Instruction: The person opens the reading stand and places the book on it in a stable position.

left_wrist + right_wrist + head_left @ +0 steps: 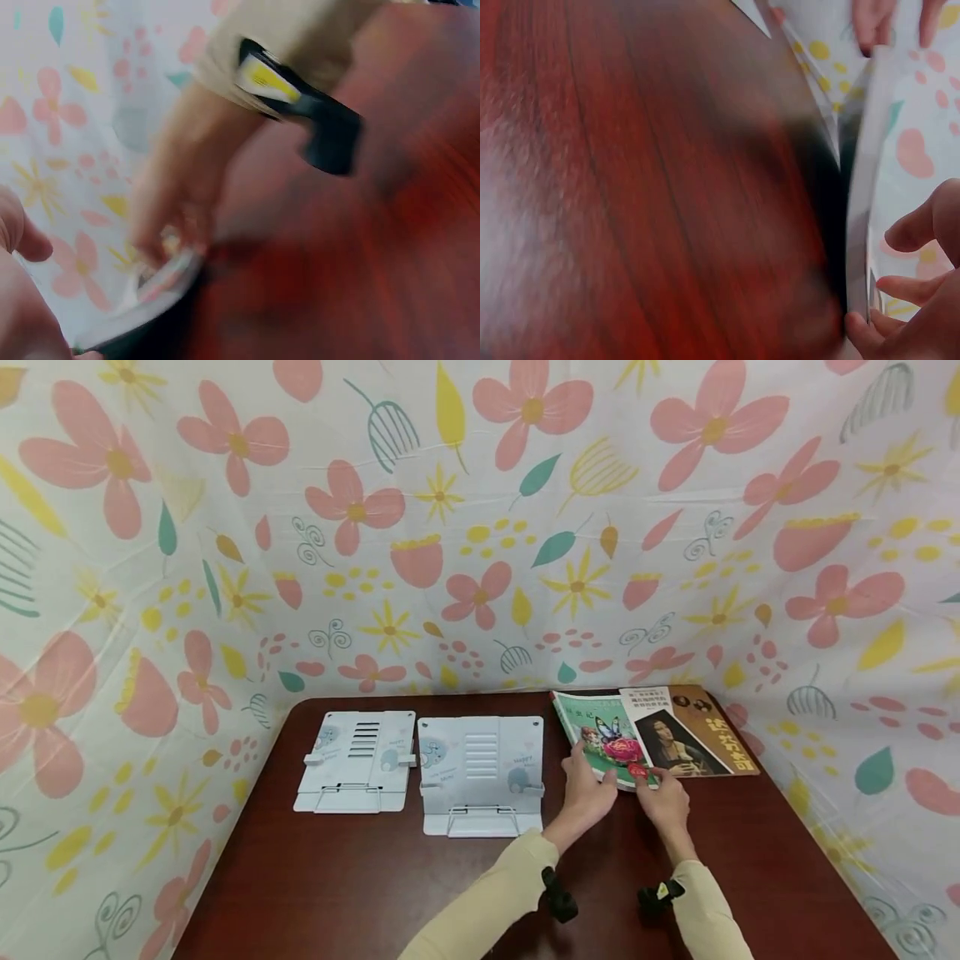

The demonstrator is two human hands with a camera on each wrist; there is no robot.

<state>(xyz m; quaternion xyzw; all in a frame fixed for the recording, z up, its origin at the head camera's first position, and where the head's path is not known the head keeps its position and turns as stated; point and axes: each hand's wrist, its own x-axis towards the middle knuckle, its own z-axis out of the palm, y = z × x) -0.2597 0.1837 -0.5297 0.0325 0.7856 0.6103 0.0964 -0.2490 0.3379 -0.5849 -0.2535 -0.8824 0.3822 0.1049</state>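
A green book (600, 727) with a butterfly and a pink flower on its cover lies between both hands. My left hand (588, 793) is at its left and lower edge, with the thumb over the cover. At the lower right corner, my right hand (665, 806) grips the book. The right wrist view shows the book's page edge (864, 180) tilted above a dark shadow, with right fingertips (857, 328) at its underside. The right hand (180, 195) looks blurred in the left wrist view, and a left fingertip (88, 355) meets the book's edge there.
A brown and white book (686, 735) lies right beside the green one. Two white book stands, one farther left (356, 760) and one nearer the middle (482, 772), rest on the dark red table (360, 885). A flowered cloth (465, 527) hangs behind and along both sides.
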